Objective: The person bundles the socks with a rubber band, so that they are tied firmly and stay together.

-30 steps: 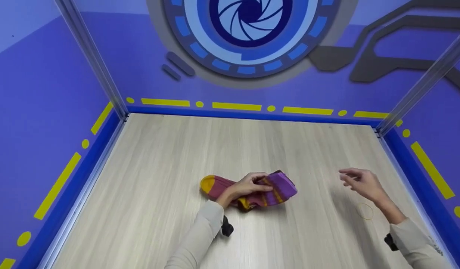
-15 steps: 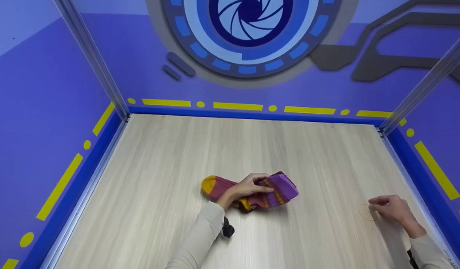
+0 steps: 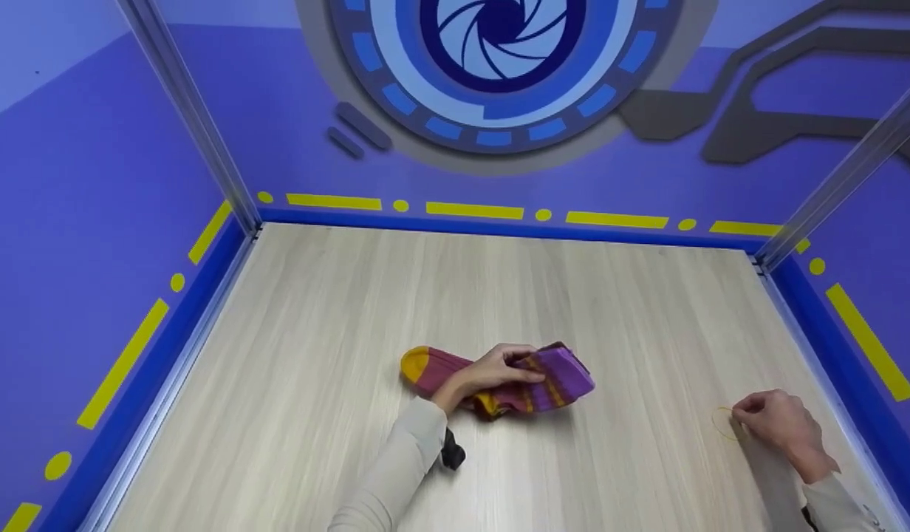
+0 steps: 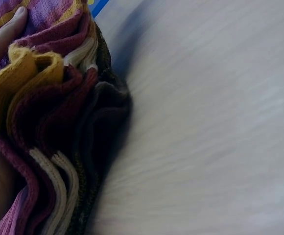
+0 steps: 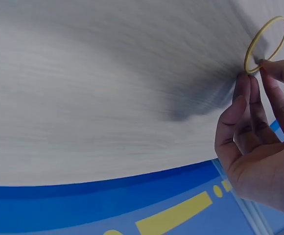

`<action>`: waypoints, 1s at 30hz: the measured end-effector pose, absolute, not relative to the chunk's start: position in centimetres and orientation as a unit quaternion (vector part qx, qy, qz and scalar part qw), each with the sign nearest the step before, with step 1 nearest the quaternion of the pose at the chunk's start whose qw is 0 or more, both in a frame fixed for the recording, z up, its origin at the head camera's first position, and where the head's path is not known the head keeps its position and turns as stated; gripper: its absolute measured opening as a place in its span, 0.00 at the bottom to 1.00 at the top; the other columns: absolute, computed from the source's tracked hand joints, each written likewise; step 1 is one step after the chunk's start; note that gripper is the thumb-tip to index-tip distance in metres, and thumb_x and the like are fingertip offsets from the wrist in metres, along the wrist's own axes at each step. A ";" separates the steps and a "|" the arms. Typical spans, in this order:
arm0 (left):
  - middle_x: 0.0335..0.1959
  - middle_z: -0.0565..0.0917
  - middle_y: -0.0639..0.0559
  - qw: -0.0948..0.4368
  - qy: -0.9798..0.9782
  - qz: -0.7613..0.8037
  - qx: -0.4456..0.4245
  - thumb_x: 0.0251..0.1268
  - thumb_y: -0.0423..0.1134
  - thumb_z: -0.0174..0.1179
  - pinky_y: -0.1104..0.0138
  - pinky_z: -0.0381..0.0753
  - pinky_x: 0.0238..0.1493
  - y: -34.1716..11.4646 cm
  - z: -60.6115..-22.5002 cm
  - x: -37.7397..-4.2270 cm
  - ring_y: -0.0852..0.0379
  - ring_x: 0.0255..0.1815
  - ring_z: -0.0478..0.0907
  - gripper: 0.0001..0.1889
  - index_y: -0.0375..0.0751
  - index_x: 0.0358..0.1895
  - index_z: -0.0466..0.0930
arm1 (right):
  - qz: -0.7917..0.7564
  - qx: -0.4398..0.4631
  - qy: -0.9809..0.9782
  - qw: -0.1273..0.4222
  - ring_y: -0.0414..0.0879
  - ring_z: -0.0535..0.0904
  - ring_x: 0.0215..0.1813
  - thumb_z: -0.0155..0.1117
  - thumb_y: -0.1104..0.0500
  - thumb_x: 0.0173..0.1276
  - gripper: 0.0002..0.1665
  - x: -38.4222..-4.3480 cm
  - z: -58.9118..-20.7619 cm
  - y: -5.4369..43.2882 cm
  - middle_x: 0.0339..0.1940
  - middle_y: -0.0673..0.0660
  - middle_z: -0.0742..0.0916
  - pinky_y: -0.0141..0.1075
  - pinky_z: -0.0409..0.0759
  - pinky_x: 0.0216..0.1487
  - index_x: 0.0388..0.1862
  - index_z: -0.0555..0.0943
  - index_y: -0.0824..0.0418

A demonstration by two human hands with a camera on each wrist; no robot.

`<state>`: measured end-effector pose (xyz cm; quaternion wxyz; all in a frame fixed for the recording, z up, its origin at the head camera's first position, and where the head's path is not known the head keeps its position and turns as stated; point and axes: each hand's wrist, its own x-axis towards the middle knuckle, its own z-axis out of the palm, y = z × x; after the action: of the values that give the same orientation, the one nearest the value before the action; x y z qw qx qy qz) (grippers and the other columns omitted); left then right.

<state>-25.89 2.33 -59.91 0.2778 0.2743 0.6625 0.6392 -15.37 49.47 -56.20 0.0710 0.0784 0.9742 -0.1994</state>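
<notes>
A bundle of striped socks (image 3: pixel 555 377) in purple, maroon and mustard lies near the middle of the wooden table (image 3: pixel 425 295). My left hand (image 3: pixel 518 366) grips the bundle from above, fingers curled over its folded edge. The left wrist view shows the stacked folds of the socks (image 4: pixel 59 122) close up, with a fingertip (image 4: pixel 7 32) on the purple fabric. A thin yellow rubber band (image 3: pixel 723 423) lies at the right of the table. My right hand (image 3: pixel 743 412) pinches its near edge; in the right wrist view the rubber band (image 5: pixel 265 44) sits at the fingertips (image 5: pixel 245 85).
Blue and purple walls with yellow markings (image 3: pixel 473 210) enclose the table on three sides. Metal posts (image 3: pixel 196 118) stand at the back corners. A black wrist strap (image 3: pixel 453 449) shows on my left sleeve.
My right hand dropped from mid-air to the table's right side and took hold of the rubber band. My left hand stayed on the socks.
</notes>
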 end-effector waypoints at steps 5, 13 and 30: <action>0.42 0.85 0.64 0.277 0.660 0.642 0.275 0.67 0.34 0.67 0.72 0.78 0.50 2.3 -59.8 -25.9 0.66 0.43 0.80 0.16 0.36 0.57 0.83 | -0.206 0.079 0.974 0.048 0.43 0.75 0.26 0.69 0.56 0.62 0.10 -15.2 -56.9 49.2 0.22 0.51 0.85 0.36 0.69 0.26 0.28 0.86 0.62; 0.42 0.86 0.63 0.277 0.661 0.639 0.278 0.66 0.35 0.68 0.72 0.78 0.51 2.4 -60.1 -25.8 0.66 0.43 0.80 0.16 0.40 0.56 0.84 | -0.443 0.180 0.870 0.120 0.34 0.76 0.24 0.61 0.52 0.75 0.17 -14.6 -57.4 49.7 0.21 0.42 0.86 0.28 0.76 0.28 0.32 0.87 0.61; 0.41 0.86 0.62 0.272 0.660 0.645 0.274 0.66 0.35 0.68 0.72 0.78 0.50 2.3 -59.8 -25.6 0.65 0.42 0.81 0.15 0.39 0.55 0.85 | -0.685 0.209 0.665 0.211 0.33 0.76 0.29 0.51 0.53 0.82 0.18 -15.5 -56.8 48.0 0.28 0.43 0.87 0.27 0.75 0.30 0.34 0.85 0.53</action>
<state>-25.60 2.31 -59.84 0.2717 0.2739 0.6599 0.6448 -15.50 47.98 -56.77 0.2112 0.2088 0.6654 -0.6849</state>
